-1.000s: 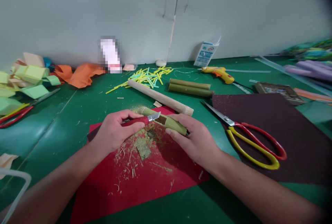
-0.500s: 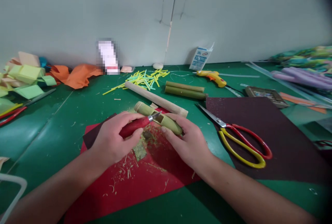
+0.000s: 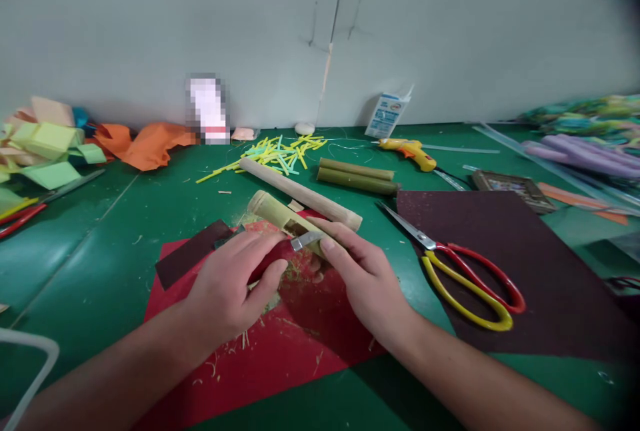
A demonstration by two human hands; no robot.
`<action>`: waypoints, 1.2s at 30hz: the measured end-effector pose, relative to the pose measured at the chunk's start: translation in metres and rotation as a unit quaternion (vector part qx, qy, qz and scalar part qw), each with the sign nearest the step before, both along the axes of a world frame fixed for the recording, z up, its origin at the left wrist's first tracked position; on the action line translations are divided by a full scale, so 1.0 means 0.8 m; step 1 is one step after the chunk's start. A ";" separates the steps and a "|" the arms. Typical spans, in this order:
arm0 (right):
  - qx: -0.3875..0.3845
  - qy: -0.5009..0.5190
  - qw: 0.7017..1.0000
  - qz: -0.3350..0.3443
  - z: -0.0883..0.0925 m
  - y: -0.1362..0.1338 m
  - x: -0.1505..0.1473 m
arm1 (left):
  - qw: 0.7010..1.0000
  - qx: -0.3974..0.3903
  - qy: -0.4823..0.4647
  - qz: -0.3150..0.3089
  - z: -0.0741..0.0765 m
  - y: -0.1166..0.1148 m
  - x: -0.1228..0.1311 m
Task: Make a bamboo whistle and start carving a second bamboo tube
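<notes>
My left hand (image 3: pixel 240 278) is closed round the red handle of a carving knife (image 3: pixel 273 259), whose short blade points right. My right hand (image 3: pixel 363 268) grips the near right end of a green bamboo tube (image 3: pixel 267 208), and its thumb lies by the blade tip. A rectangular notch is cut in the tube's upper side. The blade rests over the tube just right of this notch; whether its edge bites into the bamboo I cannot tell. Beneath both hands, bamboo shavings are scattered on a red sheet (image 3: pixel 210 384).
A pale wooden rod (image 3: pixel 300 191) and two bamboo pieces (image 3: pixel 355 174) lie behind. To the right are scissors (image 3: pixel 450 264) on a dark sheet (image 3: pixel 565 311) and a yellow glue gun (image 3: pixel 407 151). A milk carton (image 3: pixel 387 114) and a blurred phone (image 3: pixel 207 108) lean against the wall.
The knife blade has moved right, from over the notch to the tube beside my right thumb. My left hand has shifted right and slightly down, and the tube's far end has moved a little left.
</notes>
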State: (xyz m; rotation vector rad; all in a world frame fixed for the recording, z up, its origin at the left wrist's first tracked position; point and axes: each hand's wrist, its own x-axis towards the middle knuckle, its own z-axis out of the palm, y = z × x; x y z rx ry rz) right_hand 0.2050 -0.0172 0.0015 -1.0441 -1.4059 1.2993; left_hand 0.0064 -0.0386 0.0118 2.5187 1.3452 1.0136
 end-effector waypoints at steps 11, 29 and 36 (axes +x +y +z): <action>-0.201 0.256 0.943 0.066 -0.001 0.007 -0.001 | 0.988 -0.126 -0.082 0.030 0.004 -0.005 -0.001; -0.113 0.208 0.958 0.161 -0.009 0.013 0.005 | 0.965 -0.234 -0.113 -0.038 0.004 0.002 -0.010; -0.119 0.202 0.962 0.141 -0.008 0.008 0.004 | 0.954 -0.254 -0.140 -0.070 -0.002 0.000 -0.007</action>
